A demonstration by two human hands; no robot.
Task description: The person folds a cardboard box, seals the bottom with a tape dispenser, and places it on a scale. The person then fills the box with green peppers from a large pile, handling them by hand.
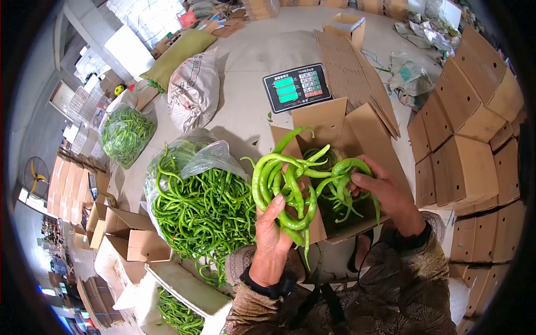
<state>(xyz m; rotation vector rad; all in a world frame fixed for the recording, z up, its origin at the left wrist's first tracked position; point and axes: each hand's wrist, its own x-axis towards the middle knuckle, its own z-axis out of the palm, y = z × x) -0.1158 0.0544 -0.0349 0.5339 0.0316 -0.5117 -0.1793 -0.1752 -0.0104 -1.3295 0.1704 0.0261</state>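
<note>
Our left hand [271, 237] grips green peppers [257, 190] beside the open carton [321, 114], thumb across them, probably so none slip. Our right hand [391, 198] pinches more above it, its spread flaps likely leaving room for reaching inside.
</note>
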